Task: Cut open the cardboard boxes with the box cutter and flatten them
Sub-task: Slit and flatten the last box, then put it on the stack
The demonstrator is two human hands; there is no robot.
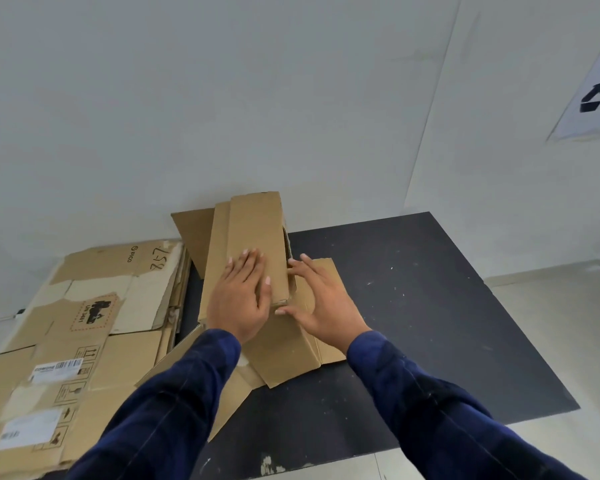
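Flattened pile: a stack of flattened brown cardboard boxes with printed labels (84, 323) lies on the floor at 9 o'clock from the hands, its right edge just beside the work.
Left hand: the left hand (243, 296) is spread flat, palm down, pressing on the near end of the top panel, fingers pointing to 12 o'clock.
Task's thing: the long, narrow brown cardboard box (253, 230), partly collapsed, lies on the mat's left part under both hands. Its long axis runs 6 to 12 o'clock, away from the person, and its loose flaps fan out toward 5 and 7 o'clock.
Right hand: the right hand (321, 306) is spread, resting on a lower flap at 3 o'clock from the panel, with thumb and forefinger touching the panel's right edge.
Surface: a black rectangular mat (430, 306) on the pale floor stretches off toward 3 o'clock.
Box cutter: not in view.
Deciding relation: a dark gap shows along the panel's right edge, so the box is likely not fully flat there. The right hand is nearer that side, and the left hand already pins the top.
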